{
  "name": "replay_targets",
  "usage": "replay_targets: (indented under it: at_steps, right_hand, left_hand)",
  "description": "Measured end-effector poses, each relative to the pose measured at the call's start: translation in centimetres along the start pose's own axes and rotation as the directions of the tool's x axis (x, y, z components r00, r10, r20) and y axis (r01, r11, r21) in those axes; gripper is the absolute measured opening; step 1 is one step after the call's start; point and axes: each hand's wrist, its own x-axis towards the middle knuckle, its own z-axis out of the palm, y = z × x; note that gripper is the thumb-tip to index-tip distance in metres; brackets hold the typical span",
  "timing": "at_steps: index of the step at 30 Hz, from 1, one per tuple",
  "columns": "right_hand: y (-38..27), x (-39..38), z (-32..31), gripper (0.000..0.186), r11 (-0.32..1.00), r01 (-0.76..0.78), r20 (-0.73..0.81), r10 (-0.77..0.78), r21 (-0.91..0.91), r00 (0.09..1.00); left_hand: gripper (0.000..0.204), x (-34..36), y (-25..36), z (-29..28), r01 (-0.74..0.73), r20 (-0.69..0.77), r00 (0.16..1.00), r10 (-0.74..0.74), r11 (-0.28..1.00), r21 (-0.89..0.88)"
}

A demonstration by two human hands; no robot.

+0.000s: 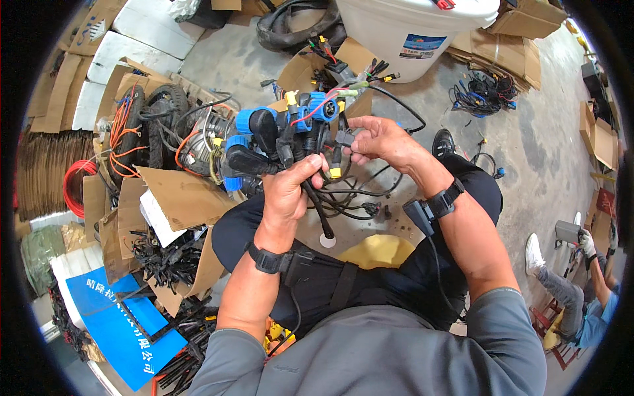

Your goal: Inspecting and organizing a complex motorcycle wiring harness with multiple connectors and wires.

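My left hand [294, 185] is closed round a bundle of black cables [316, 208] topped with blue round connectors [323, 107], black moulded pieces [264, 131] and yellow-capped plugs [335, 171], held above my lap. My right hand [373, 140], just right of the bundle, pinches a small dark grey connector [345, 137] between thumb and fingers. A thin red wire and more black leads loop out of the bundle, and the lowest cables hang between my knees. Where some of these cables lead is hidden.
Open cardboard boxes [185, 198] with cables, tyres [162, 125] and orange wire stand left, above a blue board [112, 330]. A large white bin [389, 46] and a cable heap [482, 96] lie ahead on the concrete floor [515, 171]. A seated co-worker [594, 317] is at far right.
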Motion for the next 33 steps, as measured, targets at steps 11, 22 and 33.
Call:
replay_targets:
  at_steps: [11,22,33]
  right_hand:
    - [0.6,1.4,-0.3,0.025,0.858,0.014,-0.223,-0.149,-0.514,0.963]
    - [0.7,1.3,0.4,0.034,0.713,0.178,-0.191,-0.406,-0.678,0.894]
    - [-1.3,0.0,-2.2,0.033,0.691,0.006,-0.322,-0.345,-0.723,0.882]
  left_hand:
    - [0.012,-0.3,0.1,0.0,0.036,0.091,0.995,-0.033,0.999,-0.030]
    - [0.019,-0.7,0.3,0.4,0.053,0.112,0.993,-0.043,0.994,-0.097]
    - [0.019,0.5,0.9,-1.1,0.064,0.074,0.995,-0.063,0.998,-0.016]
